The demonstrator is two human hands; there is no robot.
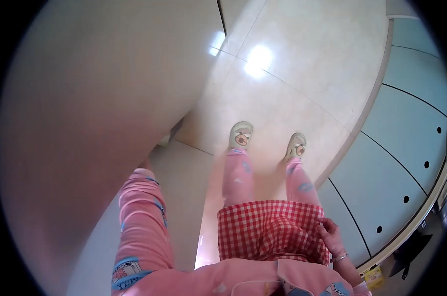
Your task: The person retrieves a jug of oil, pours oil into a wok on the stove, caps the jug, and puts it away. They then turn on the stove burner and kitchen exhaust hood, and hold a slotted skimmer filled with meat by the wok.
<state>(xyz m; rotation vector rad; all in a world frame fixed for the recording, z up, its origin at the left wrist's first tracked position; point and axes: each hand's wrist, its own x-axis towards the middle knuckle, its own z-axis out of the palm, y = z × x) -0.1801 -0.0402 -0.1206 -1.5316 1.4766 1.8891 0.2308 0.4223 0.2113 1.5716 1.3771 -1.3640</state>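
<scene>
Red-and-white gingham apron [268,229] at the person's waist, lower middle of view — using it as reference. Hands well apart. Right hand [332,235] at the apron's right edge, fingers bent and touching the cloth; can't tell if they're actually pinching it. Metal bracelet [339,258] on that wrist. Left sleeve [140,217], pink with blue printed patches, reaches forward to the left of the apron and goes behind a large pale panel [100,84]; just a sliver of skin shows at the cuff, left hand otherwise hidden — can't tell whether it grips anything. Panel fills the view left of and beyond the apron, blurred. Past the apron hem: two pink trouser legs [238,180], then two pale slippers [241,137] with bear faces, side by side but apart on the tiled floor [307,74]. Bright glare spot on the tiles farther out. Right of the apron: pale blue-green cabinet doors [391,148] with round black holes, then the desk [400,243] edge-on above them, carrying a dark flat object [411,254] and a yellow packet [374,277], neither readable in detail.
</scene>
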